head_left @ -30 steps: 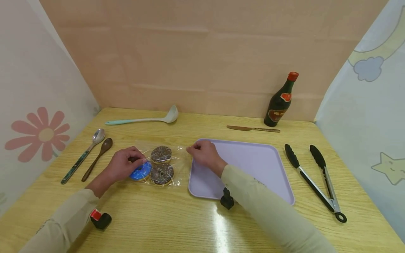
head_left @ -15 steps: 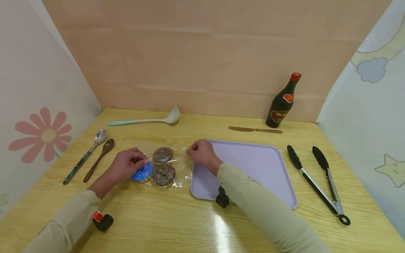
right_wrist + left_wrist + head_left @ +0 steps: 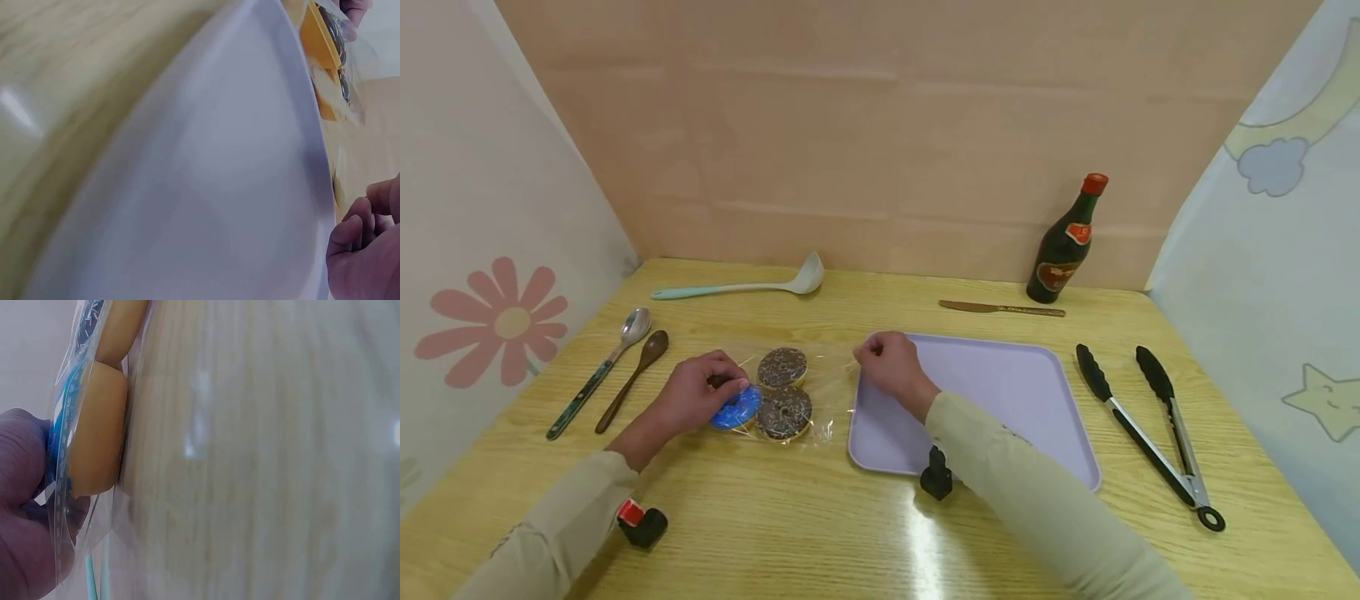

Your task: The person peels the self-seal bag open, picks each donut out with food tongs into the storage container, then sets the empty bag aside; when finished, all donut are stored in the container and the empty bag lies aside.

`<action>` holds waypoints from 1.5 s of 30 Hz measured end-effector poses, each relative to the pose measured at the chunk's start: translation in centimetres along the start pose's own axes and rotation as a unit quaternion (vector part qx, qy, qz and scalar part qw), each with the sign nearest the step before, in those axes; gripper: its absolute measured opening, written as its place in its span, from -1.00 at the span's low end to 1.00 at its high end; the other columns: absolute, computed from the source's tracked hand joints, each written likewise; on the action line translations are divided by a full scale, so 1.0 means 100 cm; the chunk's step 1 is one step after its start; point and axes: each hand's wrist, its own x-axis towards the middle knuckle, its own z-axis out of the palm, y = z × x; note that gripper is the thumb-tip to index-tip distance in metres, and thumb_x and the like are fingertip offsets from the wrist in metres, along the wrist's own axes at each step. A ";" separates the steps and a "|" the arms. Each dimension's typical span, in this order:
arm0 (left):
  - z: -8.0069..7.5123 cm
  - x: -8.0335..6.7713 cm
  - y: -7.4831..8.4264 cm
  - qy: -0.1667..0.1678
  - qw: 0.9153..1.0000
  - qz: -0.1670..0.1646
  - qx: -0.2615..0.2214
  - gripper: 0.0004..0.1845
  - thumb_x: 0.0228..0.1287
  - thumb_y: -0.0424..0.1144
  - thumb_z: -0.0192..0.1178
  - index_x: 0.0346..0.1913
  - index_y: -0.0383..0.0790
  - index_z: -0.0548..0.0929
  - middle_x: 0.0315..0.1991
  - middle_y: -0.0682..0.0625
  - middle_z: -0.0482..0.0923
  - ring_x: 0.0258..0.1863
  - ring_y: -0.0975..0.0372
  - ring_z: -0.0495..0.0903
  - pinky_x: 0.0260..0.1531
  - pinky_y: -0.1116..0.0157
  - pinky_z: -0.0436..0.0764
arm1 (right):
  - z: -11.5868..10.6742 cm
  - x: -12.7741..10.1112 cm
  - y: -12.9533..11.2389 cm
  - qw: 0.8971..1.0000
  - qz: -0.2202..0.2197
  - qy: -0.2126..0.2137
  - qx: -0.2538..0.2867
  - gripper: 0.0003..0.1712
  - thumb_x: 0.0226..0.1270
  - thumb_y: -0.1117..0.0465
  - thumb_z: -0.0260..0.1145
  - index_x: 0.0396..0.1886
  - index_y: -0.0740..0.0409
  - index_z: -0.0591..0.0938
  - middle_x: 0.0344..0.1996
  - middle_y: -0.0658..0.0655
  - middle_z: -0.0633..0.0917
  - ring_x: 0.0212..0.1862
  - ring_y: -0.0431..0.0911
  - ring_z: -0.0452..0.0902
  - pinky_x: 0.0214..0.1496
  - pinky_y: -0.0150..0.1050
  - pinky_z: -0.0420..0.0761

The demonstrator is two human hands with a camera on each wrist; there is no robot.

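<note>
Three doughnuts, as I see them from my screen, lie close together in a clear plastic bag on the wooden table, just left of a lilac tray: a sprinkled blue-iced ring, a speckled chocolate ring and, behind it, its chocolate twin.

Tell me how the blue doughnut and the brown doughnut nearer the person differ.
Color: the blue doughnut has bright blue icing, while the nearer brown doughnut is dark brown on top.
Cover: the left hand partly hides the blue doughnut; no hand covers the nearer brown doughnut.
Place: the blue doughnut sits to the left of the nearer brown doughnut.
Shared: both are ring-shaped, with light flecks on top, and lie in the clear bag.
</note>
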 end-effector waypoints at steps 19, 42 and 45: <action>-0.003 -0.003 -0.005 0.007 1.000 0.018 0.005 -0.86 0.19 -0.36 0.31 -0.20 -0.31 0.75 -0.33 0.08 0.55 -0.41 0.28 0.51 -0.41 0.31 0.53 | -0.013 -0.025 0.011 0.970 -0.198 -0.108 -0.090 -0.79 0.16 0.21 0.43 -0.27 0.28 0.74 -0.46 -0.02 0.59 -0.43 -0.22 0.46 -0.36 -0.35 0.47; 0.000 -0.006 -0.008 0.052 0.996 -0.007 -0.075 -0.91 0.25 -0.40 0.25 -0.26 -0.31 0.74 -0.32 0.00 0.63 -0.33 0.30 0.57 -0.35 0.45 0.54 | -0.010 -0.032 0.011 0.957 -0.212 -0.132 -0.148 -0.81 0.23 0.23 0.37 -0.23 0.27 0.74 -0.36 0.07 0.71 -0.28 -0.15 0.58 -0.25 -0.34 0.51; -0.001 -0.006 -0.012 0.060 0.994 -0.003 -0.095 -0.91 0.25 -0.41 0.25 -0.26 -0.32 0.74 -0.33 -0.02 0.64 -0.35 0.31 0.57 -0.38 0.45 0.53 | -0.010 -0.033 0.010 0.957 -0.209 -0.132 -0.150 -0.81 0.22 0.23 0.38 -0.24 0.27 0.74 -0.35 0.08 0.72 -0.24 -0.12 0.60 -0.20 -0.30 0.53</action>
